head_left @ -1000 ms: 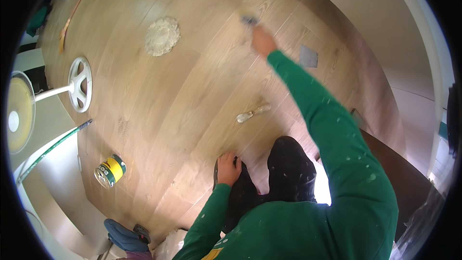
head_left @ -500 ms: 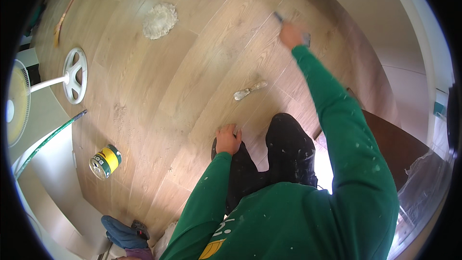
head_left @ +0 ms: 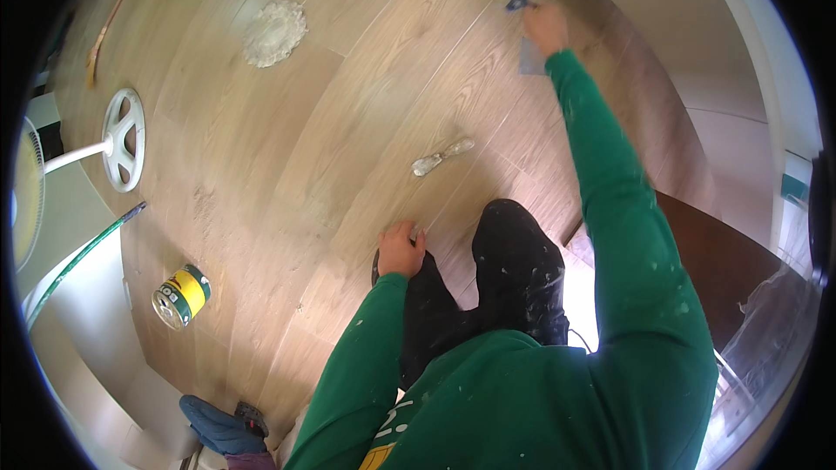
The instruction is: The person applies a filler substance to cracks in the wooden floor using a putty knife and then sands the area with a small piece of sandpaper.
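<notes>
R hand (head_left: 546, 28), arm outstretched, is closed round a small dark-blue hand tool (head_left: 518, 0) on the far R side of the wood-look plank floor (head_left: 348, 165), next to a flat grey square sheet (head_left: 528, 61). L hand (head_left: 401, 250) lies open on the black-trousered L knee (head_left: 427, 296), w/ a slim whitish-crusted tool (head_left: 442, 157) nearby & a rough off-white round clump (head_left: 275, 33) farther off, upper L.
</notes>
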A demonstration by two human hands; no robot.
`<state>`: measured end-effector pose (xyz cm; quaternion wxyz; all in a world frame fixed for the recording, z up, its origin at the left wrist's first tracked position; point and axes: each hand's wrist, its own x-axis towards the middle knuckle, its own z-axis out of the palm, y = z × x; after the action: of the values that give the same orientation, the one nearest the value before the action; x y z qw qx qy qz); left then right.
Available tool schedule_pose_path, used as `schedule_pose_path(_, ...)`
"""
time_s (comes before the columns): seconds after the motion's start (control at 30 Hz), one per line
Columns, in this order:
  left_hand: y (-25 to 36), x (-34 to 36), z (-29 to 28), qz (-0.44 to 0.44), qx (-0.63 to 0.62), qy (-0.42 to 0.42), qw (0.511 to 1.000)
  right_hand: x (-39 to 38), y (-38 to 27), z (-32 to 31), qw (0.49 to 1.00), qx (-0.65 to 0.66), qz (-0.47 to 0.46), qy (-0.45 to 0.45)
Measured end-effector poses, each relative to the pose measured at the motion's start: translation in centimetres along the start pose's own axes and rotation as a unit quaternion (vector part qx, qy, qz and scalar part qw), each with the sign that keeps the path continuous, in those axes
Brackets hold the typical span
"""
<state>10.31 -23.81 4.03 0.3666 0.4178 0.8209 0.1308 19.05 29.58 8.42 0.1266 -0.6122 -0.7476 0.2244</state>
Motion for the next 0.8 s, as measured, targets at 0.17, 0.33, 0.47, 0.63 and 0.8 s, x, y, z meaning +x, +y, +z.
schedule_pose_path(0.17,3.6,2.6,3.4,0.039,-0.023,-0.013,0.999,12.7,8.3,-4.5,0.998,-0.056,0.034,0.025)
schedule_pose_path(0.33,0.2,1.0,0.6,-0.013,0.012,-0.004,1.0,-3.6,0.7,5.0,0.98,-0.062,-0.054,-0.183)
schedule_pose_path(0.47,0.4,1.1,-0.1,-0.024,0.022,-0.019,0.999,-7.2,-2.3,0.4,0.969,0.059,-0.059,-0.23)
schedule_pose_path(0.63,2.5,2.2,0.8,0.005,-0.004,-0.043,0.999,1.1,2.5,-1.1,0.974,-0.203,-0.098,-0.016)
schedule_pose_path(0.8,1.8,2.1,0.5,0.013,0.032,-0.049,0.998,-20.7,-0.2,9.2,0.952,-0.102,-0.185,-0.219)
